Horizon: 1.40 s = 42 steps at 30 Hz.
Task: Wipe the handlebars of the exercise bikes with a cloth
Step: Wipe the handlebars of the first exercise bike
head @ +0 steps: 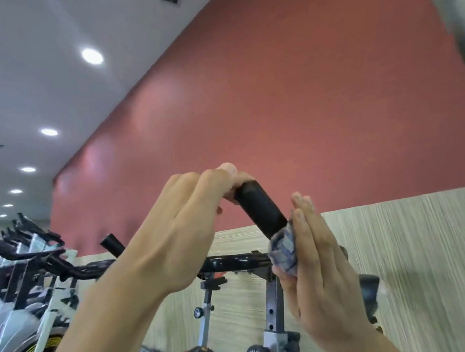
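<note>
At centre frame the left hand [185, 232] curled its fingers [210, 179] over the top end of the black handlebar [261, 209], gripping it. Just below, right of centre, the right hand [316, 269] kept its fingers [302, 210] straight and pressed together, holding a grey cloth [284, 249] against the bar's lower part. The bike [273, 315] stood in the lower middle, more bikes [21, 270] ranked at the left edge before the red wall [302, 88].
</note>
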Each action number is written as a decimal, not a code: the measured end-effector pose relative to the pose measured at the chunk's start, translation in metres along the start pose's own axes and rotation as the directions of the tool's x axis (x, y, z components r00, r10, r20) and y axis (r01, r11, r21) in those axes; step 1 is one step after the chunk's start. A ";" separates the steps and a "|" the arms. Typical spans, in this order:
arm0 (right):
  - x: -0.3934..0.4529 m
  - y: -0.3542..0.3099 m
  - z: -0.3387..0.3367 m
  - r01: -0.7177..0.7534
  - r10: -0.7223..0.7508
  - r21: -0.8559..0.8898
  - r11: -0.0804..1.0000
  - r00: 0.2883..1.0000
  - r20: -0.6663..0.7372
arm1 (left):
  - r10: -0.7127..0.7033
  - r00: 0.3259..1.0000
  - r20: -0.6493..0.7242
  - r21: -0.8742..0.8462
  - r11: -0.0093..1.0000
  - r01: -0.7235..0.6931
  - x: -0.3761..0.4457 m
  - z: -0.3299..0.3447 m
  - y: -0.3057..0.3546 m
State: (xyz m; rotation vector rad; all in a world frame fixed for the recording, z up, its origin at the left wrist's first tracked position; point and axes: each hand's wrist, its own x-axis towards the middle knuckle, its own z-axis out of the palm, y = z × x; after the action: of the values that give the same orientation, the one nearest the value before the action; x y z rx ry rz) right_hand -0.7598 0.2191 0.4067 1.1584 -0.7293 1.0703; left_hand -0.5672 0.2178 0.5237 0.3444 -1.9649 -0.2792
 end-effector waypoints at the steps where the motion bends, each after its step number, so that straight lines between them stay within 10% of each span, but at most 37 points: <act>1: -0.006 0.004 -0.001 -0.010 0.010 0.011 1.000 1.000 0.003 | 0.131 0.990 0.042 0.034 0.991 -0.133 -0.013 0.000 0.008; 5: 0.022 -0.008 -0.002 -0.057 0.056 0.133 0.989 0.998 0.015 | 0.358 0.933 0.043 0.260 0.897 -0.357 -0.036 0.008 0.015; 19: -0.066 0.097 0.004 -0.160 0.072 0.431 0.888 0.974 0.214 | 0.311 0.944 -0.113 0.536 0.819 -0.205 -0.030 0.042 0.017; 23: -0.057 0.078 -0.004 -0.384 0.297 0.515 0.766 0.923 0.246 | 0.375 0.926 -0.046 0.755 0.620 -0.214 -0.021 0.050 0.020; 32: -0.043 0.075 0.008 -0.283 0.267 0.457 0.843 0.958 0.101 | 0.308 0.945 0.114 0.988 0.066 -0.140 -0.038 0.078 0.026; 36: -0.050 0.082 0.008 -0.421 0.418 0.528 0.737 0.899 0.133 | 0.319 0.935 0.156 0.980 0.065 -0.185 -0.037 0.095 0.017; 42: -0.028 0.057 0.003 -0.270 0.278 0.419 0.867 0.960 0.045 | 0.510 0.840 0.187 0.968 0.050 -0.246 -0.030 0.093 0.009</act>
State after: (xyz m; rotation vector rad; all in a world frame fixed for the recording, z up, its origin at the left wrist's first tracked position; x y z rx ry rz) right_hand -0.8232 0.2108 0.4024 1.4382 -0.6802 1.5310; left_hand -0.6421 0.2402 0.4642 0.6024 -1.6354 1.5044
